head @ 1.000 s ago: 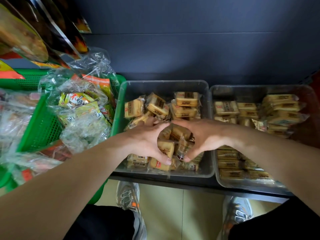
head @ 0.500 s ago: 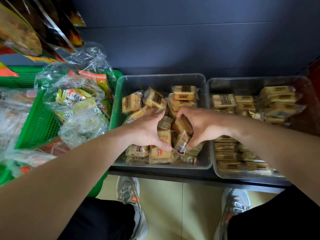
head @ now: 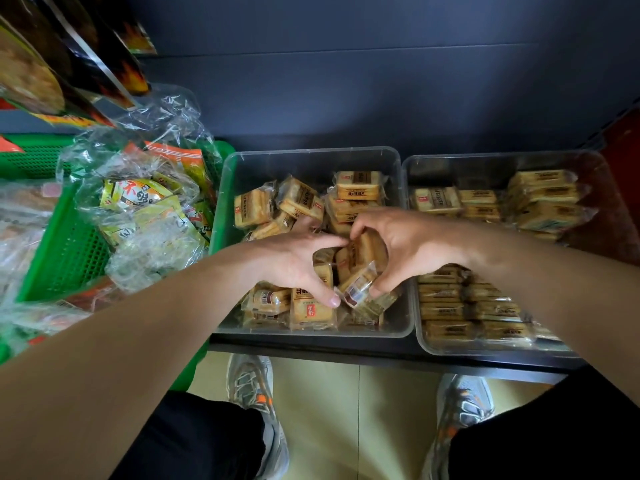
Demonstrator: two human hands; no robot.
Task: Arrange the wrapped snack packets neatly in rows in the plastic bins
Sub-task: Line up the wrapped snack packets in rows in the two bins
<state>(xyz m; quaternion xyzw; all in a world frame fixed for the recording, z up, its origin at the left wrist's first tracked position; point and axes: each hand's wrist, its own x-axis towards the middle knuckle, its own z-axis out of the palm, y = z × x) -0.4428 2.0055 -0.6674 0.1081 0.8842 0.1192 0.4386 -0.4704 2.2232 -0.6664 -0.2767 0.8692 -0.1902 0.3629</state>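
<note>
Because the packets in the middle bin (head: 311, 161) lie every which way, I gather a clump of packets (head: 360, 254) between both hands to square it up. My left hand (head: 294, 261) cups it from the left, thumb and forefinger spread wide in a C, the thumb tip down by the near packets (head: 311, 311) and the forefinger reaching across the top. My right hand (head: 398, 244) mirrors it from the other side, fingers curled over the far edge and thumb pressed against a tilted packet (head: 358, 289) whose clear end sticks out toward me. Neither hand closes fully (the clump is too fat for that); they act as two walls pressing inward, so the packets stand together on edge.

Around the clump that bin is loose: a back stack (head: 358, 190) lies flat by the far wall, and others lean at angles to its left. The right bin (head: 485, 168), just beside it, shows what I judge to be the aim, with flat stacks set in rows. A green basket (head: 62, 258) of bagged snacks sits to my left, no part of this job.
</note>
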